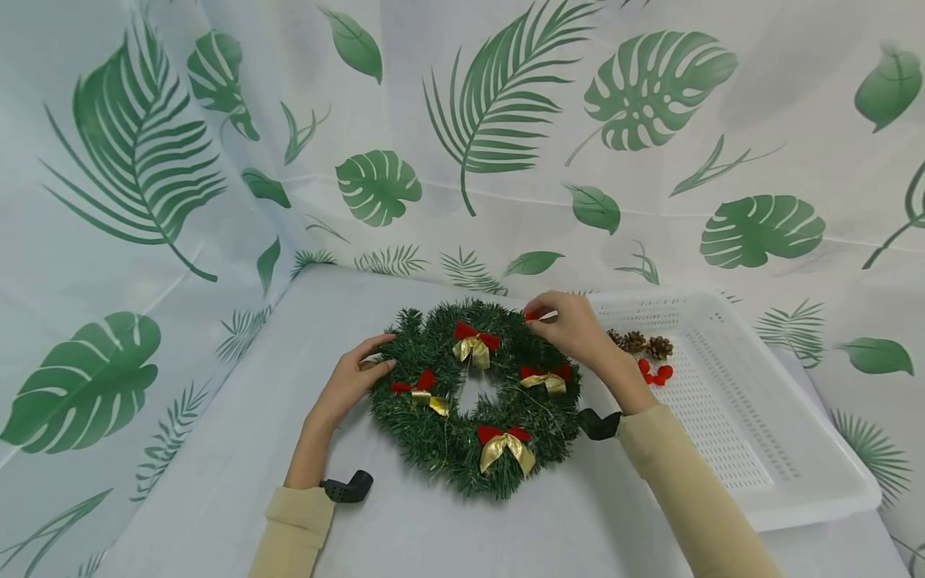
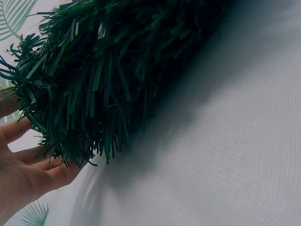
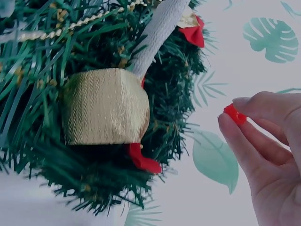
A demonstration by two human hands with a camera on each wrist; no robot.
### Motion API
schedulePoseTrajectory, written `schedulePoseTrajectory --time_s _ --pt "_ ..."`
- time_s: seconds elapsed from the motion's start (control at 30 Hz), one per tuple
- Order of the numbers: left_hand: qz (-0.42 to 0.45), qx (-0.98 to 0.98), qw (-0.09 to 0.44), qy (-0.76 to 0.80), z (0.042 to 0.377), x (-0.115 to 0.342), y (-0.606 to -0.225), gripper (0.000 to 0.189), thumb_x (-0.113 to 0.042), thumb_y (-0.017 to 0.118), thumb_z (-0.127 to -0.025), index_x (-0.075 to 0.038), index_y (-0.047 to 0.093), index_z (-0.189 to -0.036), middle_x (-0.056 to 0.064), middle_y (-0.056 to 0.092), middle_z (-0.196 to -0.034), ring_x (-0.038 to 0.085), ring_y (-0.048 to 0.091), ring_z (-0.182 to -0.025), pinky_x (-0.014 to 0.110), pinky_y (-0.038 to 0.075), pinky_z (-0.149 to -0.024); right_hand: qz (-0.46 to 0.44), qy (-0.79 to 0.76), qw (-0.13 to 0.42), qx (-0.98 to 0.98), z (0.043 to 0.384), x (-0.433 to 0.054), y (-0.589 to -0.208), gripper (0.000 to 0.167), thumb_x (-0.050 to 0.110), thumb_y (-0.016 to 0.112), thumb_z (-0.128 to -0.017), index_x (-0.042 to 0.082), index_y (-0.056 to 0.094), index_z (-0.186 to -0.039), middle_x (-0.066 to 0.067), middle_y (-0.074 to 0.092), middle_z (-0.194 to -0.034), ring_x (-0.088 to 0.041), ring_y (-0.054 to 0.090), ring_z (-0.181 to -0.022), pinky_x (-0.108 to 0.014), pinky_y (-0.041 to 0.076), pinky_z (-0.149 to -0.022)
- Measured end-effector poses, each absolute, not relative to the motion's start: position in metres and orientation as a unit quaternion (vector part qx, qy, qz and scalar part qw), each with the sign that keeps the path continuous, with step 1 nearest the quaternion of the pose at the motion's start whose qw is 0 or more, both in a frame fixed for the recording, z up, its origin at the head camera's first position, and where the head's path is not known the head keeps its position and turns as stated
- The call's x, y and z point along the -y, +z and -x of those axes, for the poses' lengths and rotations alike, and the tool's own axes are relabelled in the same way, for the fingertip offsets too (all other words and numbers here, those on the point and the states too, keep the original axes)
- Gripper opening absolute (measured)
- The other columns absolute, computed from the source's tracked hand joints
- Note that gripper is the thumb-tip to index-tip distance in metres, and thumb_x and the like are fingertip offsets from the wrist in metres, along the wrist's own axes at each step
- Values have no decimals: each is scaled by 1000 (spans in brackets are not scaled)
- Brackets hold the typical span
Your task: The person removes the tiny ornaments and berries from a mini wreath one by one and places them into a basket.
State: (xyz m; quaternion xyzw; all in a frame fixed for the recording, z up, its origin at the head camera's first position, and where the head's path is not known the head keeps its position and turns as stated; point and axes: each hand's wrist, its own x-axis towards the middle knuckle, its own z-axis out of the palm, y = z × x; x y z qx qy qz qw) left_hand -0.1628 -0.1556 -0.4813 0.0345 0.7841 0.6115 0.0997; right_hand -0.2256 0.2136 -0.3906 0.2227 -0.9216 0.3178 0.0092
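Observation:
A green tinsel wreath (image 1: 426, 429) lies on the white table, hung with red and gold bows such as the front bow (image 1: 506, 449). At its far left edge, my left hand (image 1: 352, 376) grips the greenery between fingers and thumb; the left wrist view shows the fingers (image 2: 54, 172) partly hidden by the needles. Over the wreath's back right edge is my right hand (image 1: 567, 325). Its thumb and fingertips pinch a small bright red piece (image 3: 235, 115), mostly covered by the fingers. The right wrist view shows a gold bow loop (image 3: 106, 107) close up.
A white perforated tray (image 1: 809, 449) stands to the right, under and beside the right forearm. Pine cones (image 1: 659, 347) and small red pieces (image 1: 659, 375) lie at its left side. A leaf-printed curtain (image 1: 506, 233) hangs behind the table.

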Motion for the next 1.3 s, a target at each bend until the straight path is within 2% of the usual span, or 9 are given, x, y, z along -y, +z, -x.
schedulePoseTrajectory --time_s 0.43,0.7,0.93,1.1,1.3 --pt "-39 -782 102 614 163 156 -482 54 -24 64 -104 -22 47 -155 15 35 -164 41 52 -139 50 50 -101 -198 337 21 920 215 -239 -382 17 2 69 -97 0 75 -113 -20 72 -117 -38 71 -106 -49 60 -90" --pt "-36 -780 102 616 164 156 -482 52 -23 63 -104 -24 48 -154 14 35 -164 41 51 -140 58 46 -107 -162 341 19 926 208 -259 -377 18 13 71 -99 6 76 -114 -17 74 -115 -38 71 -108 -53 59 -87" --pt "-39 -782 101 614 164 156 -482 54 -25 64 -104 -23 47 -155 15 34 -165 42 51 -140 57 47 -106 -138 329 17 934 201 -278 -377 22 20 71 -100 5 76 -116 -17 73 -119 -41 69 -113 -54 58 -88" --pt "-42 -782 100 614 164 156 -482 54 -24 64 -104 -21 47 -156 16 33 -165 42 51 -139 57 46 -107 -127 316 24 940 198 -290 -377 21 21 70 -100 7 76 -115 -16 74 -117 -39 70 -111 -52 58 -85" --pt "-41 -784 99 612 163 156 -482 54 -25 63 -104 -20 47 -156 17 36 -163 41 55 -135 56 47 -105 -110 312 24 943 196 -304 -374 22 24 70 -100 9 76 -115 -15 74 -118 -36 71 -109 -42 57 -83"
